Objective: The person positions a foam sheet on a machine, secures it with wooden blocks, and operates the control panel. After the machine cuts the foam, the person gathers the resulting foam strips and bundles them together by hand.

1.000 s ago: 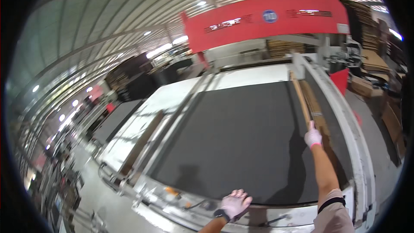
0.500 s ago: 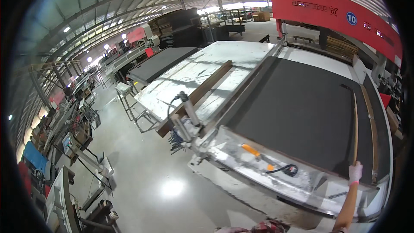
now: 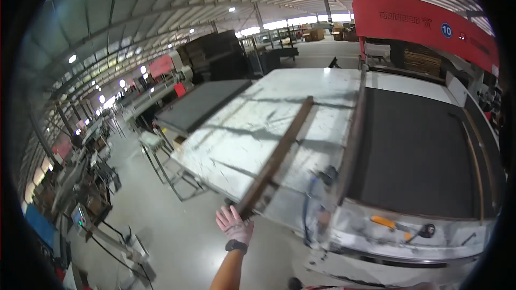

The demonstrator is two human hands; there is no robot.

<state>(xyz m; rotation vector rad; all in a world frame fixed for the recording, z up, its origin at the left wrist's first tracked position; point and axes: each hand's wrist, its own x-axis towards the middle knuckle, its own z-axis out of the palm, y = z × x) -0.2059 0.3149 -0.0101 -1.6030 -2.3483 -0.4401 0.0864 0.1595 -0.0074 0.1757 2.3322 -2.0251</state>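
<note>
My left hand (image 3: 235, 226), in a pale thin glove with a dark band at the wrist, reaches up from the lower edge with its fingers spread. It is beside the near end of a long brown bar (image 3: 278, 156) that lies across a white worktable (image 3: 290, 83). Whether the fingertips touch the bar I cannot tell. My right hand is out of view. At the right a large dark sheet (image 3: 414, 150) lies on a machine bed, with a long thin stick (image 3: 472, 156) along its right side.
A blurred tool head with a hose (image 3: 318, 204) stands between table and bed. An orange-handled tool (image 3: 382, 222) and a black coiled item (image 3: 427, 231) lie on the bed's front ledge. A red beam (image 3: 419, 27) spans the far right. Stands and machines line the left aisle.
The view has swung left, so the bed and table sit farther right. My right hand, earlier at the stick's near end, has left the view. My left hand has come in by the bar.
</note>
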